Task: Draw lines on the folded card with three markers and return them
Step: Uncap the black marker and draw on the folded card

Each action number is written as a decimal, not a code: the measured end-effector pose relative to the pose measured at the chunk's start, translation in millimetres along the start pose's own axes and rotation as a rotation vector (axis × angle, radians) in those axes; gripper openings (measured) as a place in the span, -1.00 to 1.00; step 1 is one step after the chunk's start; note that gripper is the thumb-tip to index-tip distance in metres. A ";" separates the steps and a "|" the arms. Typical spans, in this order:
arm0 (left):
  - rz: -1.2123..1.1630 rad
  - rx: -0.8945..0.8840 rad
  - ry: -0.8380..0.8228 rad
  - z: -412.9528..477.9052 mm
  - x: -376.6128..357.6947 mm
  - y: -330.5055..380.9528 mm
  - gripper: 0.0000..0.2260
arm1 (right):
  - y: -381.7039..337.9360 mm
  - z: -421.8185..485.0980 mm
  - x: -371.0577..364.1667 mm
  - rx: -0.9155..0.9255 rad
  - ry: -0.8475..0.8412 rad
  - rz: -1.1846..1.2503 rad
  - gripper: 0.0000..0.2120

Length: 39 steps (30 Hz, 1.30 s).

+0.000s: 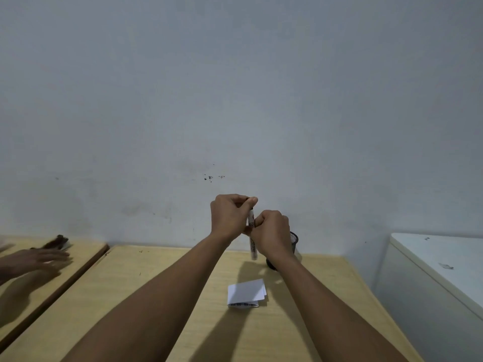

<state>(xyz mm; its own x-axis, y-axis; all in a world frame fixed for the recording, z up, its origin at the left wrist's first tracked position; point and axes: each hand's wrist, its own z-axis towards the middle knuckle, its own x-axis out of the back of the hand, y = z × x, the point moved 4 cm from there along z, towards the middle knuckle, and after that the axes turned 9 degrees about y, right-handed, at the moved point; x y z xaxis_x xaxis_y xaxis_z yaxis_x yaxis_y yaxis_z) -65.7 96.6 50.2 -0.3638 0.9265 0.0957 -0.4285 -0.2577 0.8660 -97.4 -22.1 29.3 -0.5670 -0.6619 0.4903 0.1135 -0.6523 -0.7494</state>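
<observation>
Upright in the air above the table, the marker [252,236] stands with its long axis close to vertical, one end up under the fingers of the left hand [230,215] and the other end pointing down toward the table [162,304]. Its white barrel carries dark printing along its length, too blurred to read. The left hand is closed on the top end, thumb and forefinger pinched at the very tip, while the right hand [271,233] is clamped round the middle of the barrel, so the lower part hangs free below that fist. Whether the cap is on or off cannot be told, since the fingers hide the top end. Just behind the right wrist stands a dark mesh pen cup [294,242], mostly covered by the hand and forearm. Nearer the camera, between the two forearms, the folded card [247,291] lies flat on the pale wood, white, with a row of dark marks showing along its near edge. To the left, across a dark gap, is a second table [86,250], where another person's blurred hand [39,259] rests near a dark object [56,242]. A white cabinet [444,259] stands at the right against the bluish wall [235,87].
</observation>
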 end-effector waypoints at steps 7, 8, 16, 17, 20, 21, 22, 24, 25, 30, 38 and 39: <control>-0.076 0.185 0.067 -2.1 2.4 -36.0 -0.84 | 13.3 -4.6 -22.2 0.047 -0.055 -0.134 -0.59; -0.102 0.215 0.070 -0.7 5.2 -41.3 -0.84 | 15.2 -5.7 -24.2 0.049 -0.081 -0.160 -0.59; 0.233 0.122 -0.053 -3.3 46.7 -112.9 -0.85 | 46.1 -12.4 -24.5 0.020 -0.192 -0.030 -0.69; 0.320 0.132 -0.082 -9.2 51.2 -127.5 -0.85 | 49.7 -12.8 -23.2 0.012 -0.195 0.021 -0.67; 0.518 0.140 -0.138 -29.9 57.7 -155.3 -0.87 | 59.4 -13.8 -23.9 -0.008 -0.185 0.123 -0.76; 0.560 0.129 -0.144 -36.4 58.4 -158.9 -0.89 | 61.8 -14.0 -25.2 -0.021 -0.184 0.153 -0.75; 0.589 0.117 -0.150 -41.8 58.0 -162.1 -0.90 | 64.2 -14.6 -26.7 -0.037 -0.183 0.178 -0.65; 0.627 0.108 -0.158 -48.3 57.3 -167.6 -0.91 | 67.9 -15.9 -27.7 -0.055 -0.178 0.218 -0.52; 0.643 0.109 -0.163 -49.2 57.0 -170.9 -0.90 | 69.2 -16.3 -28.0 -0.058 -0.173 0.233 -0.51; 0.636 0.138 -0.191 -49.5 56.0 -180.9 -0.85 | 70.6 -20.1 -22.2 -0.057 -0.196 0.305 -0.76; 0.700 -0.308 -0.128 -95.0 52.0 -149.0 -0.72 | 84.9 -26.2 -24.8 -0.410 -0.357 0.818 -0.77; 0.728 -0.382 -0.241 -106.5 46.9 -144.8 -0.73 | 86.9 -29.4 -29.1 -0.408 -0.358 0.822 -0.78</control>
<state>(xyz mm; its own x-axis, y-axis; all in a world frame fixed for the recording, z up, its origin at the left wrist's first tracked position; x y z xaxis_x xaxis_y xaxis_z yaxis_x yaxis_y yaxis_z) -108.9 148.3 -123.0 -0.4891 0.5163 0.7030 -0.4216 -0.8455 0.3276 -95.0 -48.6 -63.1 -0.1494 -0.9689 -0.1972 0.0333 0.1944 -0.9804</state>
